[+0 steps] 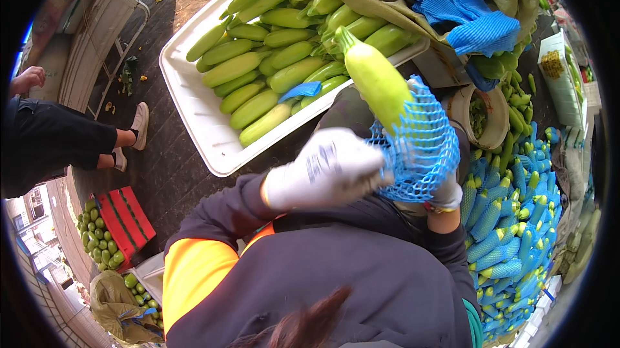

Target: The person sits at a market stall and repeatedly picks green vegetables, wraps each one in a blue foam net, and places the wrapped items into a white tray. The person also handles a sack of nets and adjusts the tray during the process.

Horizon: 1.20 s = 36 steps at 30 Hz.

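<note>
A pale green zucchini [375, 76] stands tilted in front of me, its stem end up and its lower part inside a blue foam mesh sleeve [426, 144]. My right hand, at the sleeve's lower right, is mostly hidden by the mesh. On the left side of the picture, my left hand [329, 168] in a white work glove has bent fingers at the sleeve's near left edge; blur hides whether they pinch it. Beyond my hands, a white plastic tub [193, 132] holds many bare zucchini [256, 110] and a loose blue sleeve [300, 91].
Many sleeved zucchini [503, 251] lie piled at right, beside a white bucket [499, 120] with green scraps. Blue sleeves [470, 13] lie on cloth at top right. Another person's legs [63, 134] are at left, above a red striped box [128, 222].
</note>
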Tool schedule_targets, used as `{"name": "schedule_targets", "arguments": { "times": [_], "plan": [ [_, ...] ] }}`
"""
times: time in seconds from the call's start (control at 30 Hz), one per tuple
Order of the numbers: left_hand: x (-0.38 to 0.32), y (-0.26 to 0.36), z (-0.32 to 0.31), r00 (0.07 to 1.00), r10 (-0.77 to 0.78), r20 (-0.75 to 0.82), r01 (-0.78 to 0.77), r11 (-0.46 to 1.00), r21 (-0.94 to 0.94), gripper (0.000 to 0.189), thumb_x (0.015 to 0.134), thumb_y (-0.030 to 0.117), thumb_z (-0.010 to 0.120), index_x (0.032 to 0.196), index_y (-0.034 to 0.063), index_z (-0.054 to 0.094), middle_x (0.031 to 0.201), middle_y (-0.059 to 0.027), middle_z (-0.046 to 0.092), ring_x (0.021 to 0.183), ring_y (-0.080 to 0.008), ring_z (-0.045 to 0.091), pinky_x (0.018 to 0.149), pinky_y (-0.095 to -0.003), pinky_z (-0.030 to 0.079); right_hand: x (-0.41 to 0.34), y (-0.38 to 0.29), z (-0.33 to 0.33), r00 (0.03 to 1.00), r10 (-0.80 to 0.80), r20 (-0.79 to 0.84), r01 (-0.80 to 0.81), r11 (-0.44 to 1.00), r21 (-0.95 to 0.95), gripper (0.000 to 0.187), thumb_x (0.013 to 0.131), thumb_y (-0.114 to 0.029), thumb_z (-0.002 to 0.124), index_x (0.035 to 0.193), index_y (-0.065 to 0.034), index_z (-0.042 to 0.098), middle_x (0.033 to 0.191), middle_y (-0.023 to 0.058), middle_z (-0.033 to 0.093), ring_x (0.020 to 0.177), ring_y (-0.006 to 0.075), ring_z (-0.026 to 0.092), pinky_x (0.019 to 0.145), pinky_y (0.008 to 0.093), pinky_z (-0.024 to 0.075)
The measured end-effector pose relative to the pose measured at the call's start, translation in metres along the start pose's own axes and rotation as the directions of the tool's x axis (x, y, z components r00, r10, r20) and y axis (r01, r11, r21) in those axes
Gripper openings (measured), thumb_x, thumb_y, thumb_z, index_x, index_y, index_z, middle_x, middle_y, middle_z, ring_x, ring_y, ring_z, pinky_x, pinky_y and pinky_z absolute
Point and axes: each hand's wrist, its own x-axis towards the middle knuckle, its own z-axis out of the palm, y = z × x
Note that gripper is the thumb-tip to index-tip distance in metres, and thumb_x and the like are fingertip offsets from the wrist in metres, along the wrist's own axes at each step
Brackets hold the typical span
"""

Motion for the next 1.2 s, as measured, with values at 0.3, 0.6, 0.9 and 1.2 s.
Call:
{"name": "schedule_targets", "arguments": {
  "times": [0.3,0.6,0.9,1.2],
  "plan": [
    [-0.017,-0.182,0.039,0.934,-0.250,-0.254,0.338,0.848,0.409,0.053,0.094,0.010,0.075,0.144,0.0020,0.062,0.121,-0.0232,0.070,0.101,-0.0412,0.070,0.087,-0.0485,0.058,-0.155,0.032,-0.089,0.729,-0.220,-0.648,0.306,0.952,0.020,0.071,0.091,-0.011,0.086,0.151,0.0098,0.054,0.142,0.0141,0.071,0.126,0.0228,0.069,0.112,0.0381,0.0518],
    [-0.004,-0.183,0.024,0.856,-0.189,-0.482,0.424,0.789,0.444,0.023,0.095,0.003,0.074,0.118,0.0011,0.069,0.109,-0.0164,0.070,0.099,-0.0361,0.069,0.090,-0.0425,0.055,-0.226,0.146,-0.248,0.539,-0.612,-0.579,-0.560,0.254,-0.789,0.040,0.079,-0.005,0.083,0.119,-0.0027,0.079,0.105,0.0208,0.079,0.093,0.0370,0.077,0.083,0.0427,0.0615],
    [0.021,-0.063,0.059,0.925,-0.379,-0.007,0.349,0.844,0.408,0.022,0.104,0.010,0.067,0.121,-0.0029,0.072,0.113,-0.0208,0.074,0.099,-0.0374,0.073,0.085,-0.0424,0.057,-0.280,0.110,-0.361,0.037,-0.201,-0.979,-0.044,0.978,-0.203,0.025,0.096,0.000,0.069,0.120,0.0059,0.072,0.109,0.0114,0.074,0.099,0.0216,0.069,0.093,0.0385,0.0559],
    [0.127,0.000,0.110,0.948,-0.103,-0.302,0.160,0.972,0.171,0.011,0.104,0.005,0.064,0.112,0.0003,0.070,0.095,-0.0193,0.069,0.083,-0.0336,0.067,0.077,-0.0447,0.055,-0.174,-0.091,-0.154,0.683,-0.242,-0.689,0.347,0.938,0.014,0.083,0.111,-0.049,0.065,0.168,0.0035,0.034,0.134,0.0141,0.068,0.113,0.0229,0.070,0.108,0.0369,0.0535]
  ]
}}
